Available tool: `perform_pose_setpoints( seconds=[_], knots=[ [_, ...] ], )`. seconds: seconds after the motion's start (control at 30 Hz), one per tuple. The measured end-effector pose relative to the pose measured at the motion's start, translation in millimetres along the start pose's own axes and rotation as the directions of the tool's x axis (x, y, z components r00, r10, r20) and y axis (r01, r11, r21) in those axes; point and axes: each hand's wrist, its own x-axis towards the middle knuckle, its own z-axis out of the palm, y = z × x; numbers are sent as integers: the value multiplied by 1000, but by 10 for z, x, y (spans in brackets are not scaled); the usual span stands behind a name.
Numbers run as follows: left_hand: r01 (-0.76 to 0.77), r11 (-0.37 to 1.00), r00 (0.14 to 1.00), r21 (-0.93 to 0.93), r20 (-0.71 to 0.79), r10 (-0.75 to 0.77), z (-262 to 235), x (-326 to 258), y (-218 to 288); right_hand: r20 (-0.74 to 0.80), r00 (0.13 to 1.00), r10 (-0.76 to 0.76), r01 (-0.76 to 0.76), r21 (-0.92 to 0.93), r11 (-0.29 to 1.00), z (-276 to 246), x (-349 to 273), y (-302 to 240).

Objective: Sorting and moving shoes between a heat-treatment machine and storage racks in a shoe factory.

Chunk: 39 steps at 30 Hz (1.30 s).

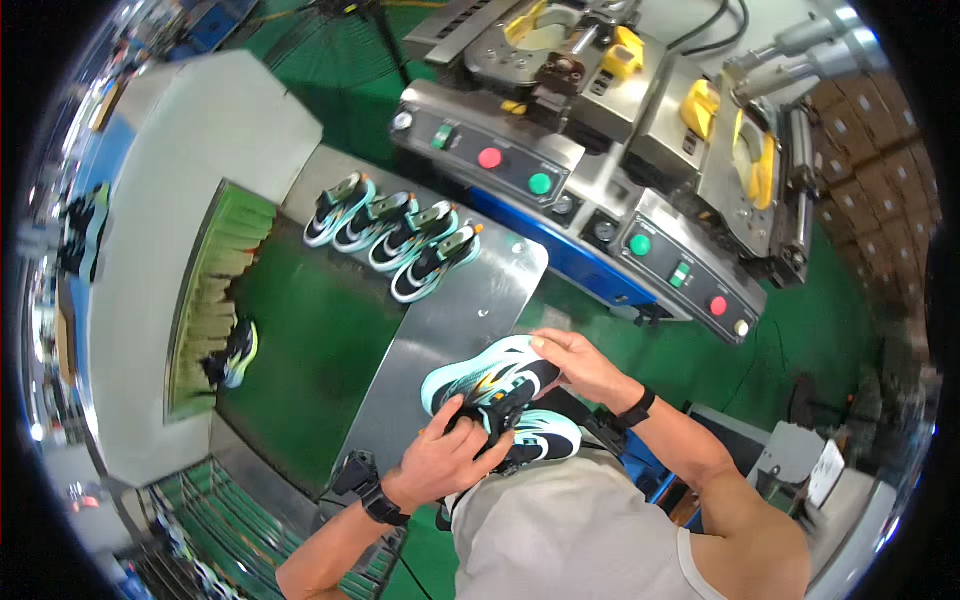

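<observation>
Workshop w/ grn. flr. (845, 310); stacked brown cartons (870, 170), far R. Press machine (625, 100), twin-station, metal w/ yellow parts, beyond the worktop. Pale-grey housing (190, 150), L side, w/ strip curtain (205, 310); 1 dark shoe (238, 352) beside curtain. Metal worktop (430, 335), approx. ctr., carrying shoe row (395, 232), qty. 4, blk./teal/wht., at far end. Pale-teal shoe (478, 380), qty. 1, between person's hands, by near edge of worktop; 2nd shoe (545, 437) just beside it, nr. person's body, support can't be told. L hand (455, 455): fingers curled, closed on shoe's dark opening. R hand (585, 368): part-closed, thumb atop far end, gripping same shoe; other fingers mostly hidden.
</observation>
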Motion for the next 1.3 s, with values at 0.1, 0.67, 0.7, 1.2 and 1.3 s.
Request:
perform_pose_setpoints(
  seconds=[0.1, 0.67, 0.7, 1.2, 1.3],
  knots=[
    [65, 996, 998, 58, 19, -66, -18, -117, 76, -29, 999, 25, -24, 56, 998, 104, 120, 123],
    [104, 990, 995, 91, -10, -103, -349, -1070, -52, -18, 991, 130, -127, 111, 986, 1082, 551, 528],
    [104, 991, 995, 83, 1, -104, -363, -1161, -78, 14, 992, 123, -124, 117, 985, 1145, 577, 561],
    [687, 713, 697, -140, -148, -701, 248, -1992, -166, 79, 917, 390, -348, -313, 884, 1680, 1737, 578],
    [853, 479, 474, -207, -76, -877, 463, -2064, -35, 176, 843, 508, -423, -366, 829, 1529, 2139, 804]
  ],
)
